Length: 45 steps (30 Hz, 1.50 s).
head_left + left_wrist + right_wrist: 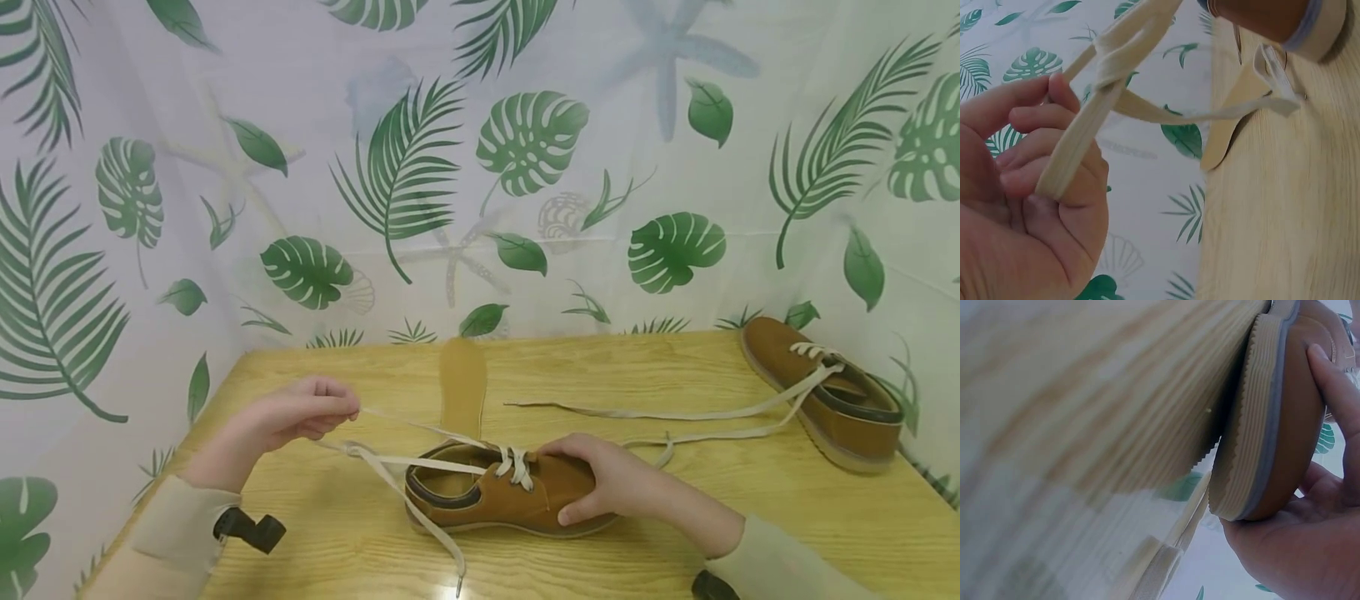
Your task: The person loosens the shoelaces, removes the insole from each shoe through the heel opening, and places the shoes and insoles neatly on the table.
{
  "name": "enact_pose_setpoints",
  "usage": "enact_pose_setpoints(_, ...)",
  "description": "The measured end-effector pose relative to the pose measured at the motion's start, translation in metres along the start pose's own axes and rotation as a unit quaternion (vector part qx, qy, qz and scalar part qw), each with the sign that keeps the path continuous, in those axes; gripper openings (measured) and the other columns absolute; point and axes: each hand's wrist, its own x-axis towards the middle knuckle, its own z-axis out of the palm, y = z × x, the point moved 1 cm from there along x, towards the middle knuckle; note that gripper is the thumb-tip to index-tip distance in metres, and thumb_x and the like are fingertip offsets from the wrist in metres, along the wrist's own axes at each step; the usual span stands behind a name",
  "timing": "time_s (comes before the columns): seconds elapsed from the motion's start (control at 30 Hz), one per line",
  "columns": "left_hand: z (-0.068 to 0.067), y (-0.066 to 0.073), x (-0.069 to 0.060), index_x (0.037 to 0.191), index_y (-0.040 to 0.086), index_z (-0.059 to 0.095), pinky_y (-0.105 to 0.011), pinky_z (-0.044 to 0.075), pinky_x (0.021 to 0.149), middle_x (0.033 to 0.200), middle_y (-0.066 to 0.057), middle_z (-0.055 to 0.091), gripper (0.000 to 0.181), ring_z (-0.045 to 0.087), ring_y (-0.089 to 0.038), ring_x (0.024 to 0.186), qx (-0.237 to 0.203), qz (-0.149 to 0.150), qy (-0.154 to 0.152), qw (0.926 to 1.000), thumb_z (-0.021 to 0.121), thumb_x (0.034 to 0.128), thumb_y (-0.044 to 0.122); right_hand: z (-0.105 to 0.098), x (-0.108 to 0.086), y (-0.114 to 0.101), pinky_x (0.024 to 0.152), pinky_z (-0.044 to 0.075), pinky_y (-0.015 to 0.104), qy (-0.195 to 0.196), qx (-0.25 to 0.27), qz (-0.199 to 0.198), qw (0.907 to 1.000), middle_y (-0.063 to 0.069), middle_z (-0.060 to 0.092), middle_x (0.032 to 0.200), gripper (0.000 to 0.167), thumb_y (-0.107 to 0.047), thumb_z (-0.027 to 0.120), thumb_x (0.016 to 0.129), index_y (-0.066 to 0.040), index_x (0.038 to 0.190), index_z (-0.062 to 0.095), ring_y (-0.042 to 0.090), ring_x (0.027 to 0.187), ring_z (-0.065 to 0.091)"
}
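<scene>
A brown shoe [517,504] lies on its sole near the front of the table, its toe to the right and its opening to the left. My right hand [600,475] grips it around the toe, thumb on the near side; the right wrist view shows its ridged pale sole edge [1250,431]. To the left of the shoe, my left hand [307,408] pinches a cream shoelace [420,423] drawn taut from the eyelets. In the left wrist view, another stretch of lace [1075,144] with a loose loop or knot crosses before the curled fingers. One lace end trails over the shoe's near side.
A tan insole [462,375] lies flat behind the shoe. At the right edge of the wooden table [337,542] stands a second brown shoe [862,425], its long laces [622,412] stretched leftward. A leaf-printed cloth [427,275] hangs behind and at both sides.
</scene>
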Motion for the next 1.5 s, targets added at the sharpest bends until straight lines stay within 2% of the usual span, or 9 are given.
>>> enact_pose_setpoints(0.1, -0.005, 0.003, -0.007, 0.089, 0.017, 0.068, -0.028, 0.019, 0.054, 0.059, 0.011, 0.032, 0.025, 0.018, -0.013, 0.054, 0.043, -0.005, 0.008, 0.999, 0.053, 0.1087, 0.014, 0.0, 0.0, 0.0, 0.099, 0.053, 0.037, 0.004, -0.002, -0.002, 1.0, 0.015, 0.065, 0.142, 0.075, -0.031, 0.095, 0.081, -0.007, 0.144, 0.062, 0.034, 0.126, 0.062)
enact_pose_setpoints(0.2, -0.011, 0.002, -0.014, 0.086, 0.017, 0.066, -0.027, 0.022, 0.054, 0.059, 0.009, 0.03, 0.027, 0.017, -0.014, 0.054, 0.064, -0.012, 0.022, 0.9977, 0.054, 0.1097, 0.015, 0.0, 0.0, 0.0, 0.1, 0.053, 0.038, 0.004, -0.003, -0.001, 1.0, 0.015, 0.065, 0.142, 0.075, -0.031, 0.095, 0.081, -0.007, 0.144, 0.062, 0.034, 0.126, 0.062)
enact_pose_setpoints(0.5, -0.036, -0.006, -0.032, 0.07, 0.016, 0.042, -0.031, 0.015, 0.054, 0.061, 0.006, 0.019, 0.043, 0.01, -0.016, 0.055, 0.063, -0.039, 0.052, 0.9959, 0.049, 0.1131, 0.019, 0.0, -0.001, 0.001, 0.1, 0.053, 0.04, 0.001, 0.0, 0.003, 1.0, 0.015, 0.064, 0.143, 0.075, -0.032, 0.094, 0.082, -0.007, 0.144, 0.062, 0.035, 0.127, 0.061)
enact_pose_setpoints(0.73, -0.055, 0.003, -0.039, 0.068, 0.018, 0.041, -0.033, 0.015, 0.055, 0.06, 0.006, 0.02, 0.046, 0.011, -0.016, 0.055, 0.074, -0.053, 0.083, 0.9924, 0.047, 0.1139, 0.02, 0.001, -0.001, 0.002, 0.102, 0.052, 0.042, 0.006, -0.006, 0.003, 1.0, 0.015, 0.065, 0.143, 0.075, -0.032, 0.095, 0.081, -0.008, 0.144, 0.062, 0.036, 0.129, 0.061)
enact_pose_setpoints(0.93, -0.065, 0.009, -0.042, 0.069, 0.015, 0.039, -0.034, 0.018, 0.055, 0.06, 0.005, 0.021, 0.047, 0.011, -0.018, 0.055, 0.104, -0.057, 0.079, 0.9897, 0.045, 0.1151, 0.022, 0.002, -0.001, 0.002, 0.101, 0.053, 0.041, 0.006, -0.004, 0.002, 1.0, 0.015, 0.065, 0.143, 0.075, -0.032, 0.094, 0.082, -0.008, 0.144, 0.062, 0.035, 0.128, 0.061)
enact_pose_setpoints(1.1, -0.077, 0.004, -0.05, 0.071, 0.012, 0.035, -0.031, 0.023, 0.053, 0.059, 0.006, 0.021, 0.048, 0.011, -0.017, 0.055, 0.131, -0.067, 0.07, 0.9866, 0.047, 0.1149, 0.025, 0.004, 0.0, 0.002, 0.101, 0.052, 0.04, 0.01, -0.007, 0.0, 0.9999, 0.014, 0.065, 0.142, 0.075, -0.031, 0.095, 0.08, -0.008, 0.143, 0.062, 0.034, 0.127, 0.061)
enact_pose_setpoints(1.2, -0.086, 0.0, -0.059, 0.072, 0.012, 0.033, -0.03, 0.025, 0.054, 0.06, 0.005, 0.019, 0.047, 0.011, -0.018, 0.055, 0.138, -0.073, 0.075, 0.985, 0.047, 0.1148, 0.024, 0.005, 0.0, 0.003, 0.102, 0.052, 0.041, 0.01, -0.006, 0.001, 0.9999, 0.015, 0.065, 0.142, 0.075, -0.03, 0.095, 0.08, -0.008, 0.143, 0.062, 0.035, 0.128, 0.061)
enact_pose_setpoints(1.37, -0.1, -0.005, -0.073, 0.071, 0.015, 0.037, -0.032, 0.023, 0.052, 0.06, 0.005, 0.02, 0.045, 0.011, -0.019, 0.056, 0.135, -0.069, 0.099, 0.9835, 0.046, 0.1145, 0.02, 0.005, 0.0, 0.003, 0.103, 0.052, 0.043, 0.007, 0.0, 0.002, 1.0, 0.015, 0.065, 0.143, 0.075, -0.03, 0.095, 0.08, -0.007, 0.144, 0.062, 0.036, 0.129, 0.061)
enact_pose_setpoints(1.5, -0.112, -0.009, -0.084, 0.068, 0.017, 0.032, -0.039, 0.016, 0.052, 0.061, 0.002, 0.016, 0.049, 0.01, -0.022, 0.056, 0.11, -0.06, 0.147, 0.9813, 0.044, 0.1151, 0.019, 0.005, 0.0, 0.002, 0.102, 0.052, 0.041, 0.005, 0.006, 0.003, 1.0, 0.015, 0.065, 0.143, 0.075, -0.03, 0.095, 0.081, -0.007, 0.144, 0.062, 0.036, 0.128, 0.061)
